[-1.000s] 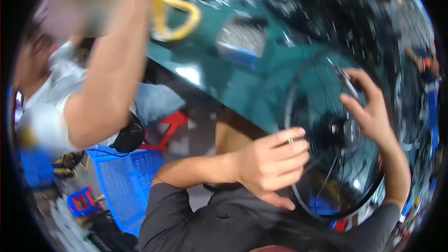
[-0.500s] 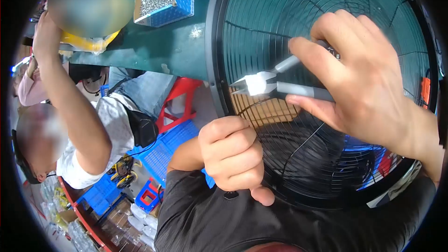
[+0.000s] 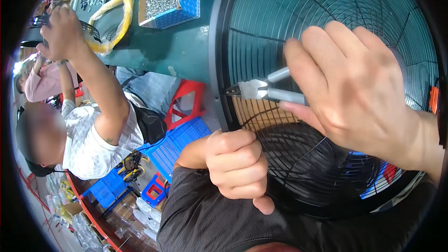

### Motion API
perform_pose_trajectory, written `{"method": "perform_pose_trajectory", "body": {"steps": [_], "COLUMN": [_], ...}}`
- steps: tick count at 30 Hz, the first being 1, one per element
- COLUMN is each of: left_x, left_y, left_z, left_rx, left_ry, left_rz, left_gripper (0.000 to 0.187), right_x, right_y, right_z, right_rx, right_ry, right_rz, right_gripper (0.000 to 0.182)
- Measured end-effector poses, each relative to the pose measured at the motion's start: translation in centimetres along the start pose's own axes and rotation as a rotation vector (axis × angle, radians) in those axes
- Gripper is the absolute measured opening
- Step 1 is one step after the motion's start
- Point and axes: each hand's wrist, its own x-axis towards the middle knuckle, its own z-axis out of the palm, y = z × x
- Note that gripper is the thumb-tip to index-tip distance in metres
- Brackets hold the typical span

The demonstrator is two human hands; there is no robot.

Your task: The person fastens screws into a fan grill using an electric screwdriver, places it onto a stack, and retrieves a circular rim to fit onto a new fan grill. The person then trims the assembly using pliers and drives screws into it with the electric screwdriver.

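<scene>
A large round fan guard (image 3: 217, 60) with a black rim and thin dark wires fills the right side of the view. My right hand (image 3: 354, 88) is closed around pliers (image 3: 284, 95) with grey handles. Their jaws point left and reach the inner edge of the rim. Just below, my left hand (image 3: 237, 164) is wrapped round the guard's lower left edge, thumb pointing down. What lies under its fingers is hidden. Through the lower wires a dark round shape shows, too dim to make out.
On the green table (image 3: 186, 46) stand a blue box of small metal screws (image 3: 175, 7) and a yellow ring (image 3: 127, 16). At left, a co-worker in a white shirt (image 3: 105, 135) raises one arm. A red stool (image 3: 186, 102) and blue crates (image 3: 179, 142) lie between us.
The pliers' handles have come closer together and the jaws have moved slightly left and down onto the rim. My left hand has shifted slightly right and down. The co-worker's arm and head have moved.
</scene>
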Motion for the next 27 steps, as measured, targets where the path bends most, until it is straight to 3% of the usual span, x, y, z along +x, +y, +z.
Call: {"method": "perform_pose_trajectory", "body": {"steps": [7,14,19,27], "left_x": [0.1,1.1,1.3,0.2], "left_y": [-0.8,0.5,0.0,-1.4], "left_z": [0.1,0.8,0.2,0.0], "left_rx": [-0.063,-0.082,-0.082,-0.074], "left_ry": [-0.005,-0.011,-0.013,0.023], "left_rz": [0.063,0.066,0.088,0.105], "left_gripper": [0.058,0.058,0.057,0.056], "right_x": [-0.3,-1.8,-1.2,0.6], "right_y": [0.7,1.0,1.1,0.9], "right_z": [0.9,-0.3,-0.5,1.1], "right_rx": [-0.056,0.319,0.406,-0.185], "right_ry": [-0.075,-0.153,-0.164,0.071], "right_rz": [0.018,0.138,0.119,-0.066], "right_gripper": [0.033,0.027,0.027,0.018]}}
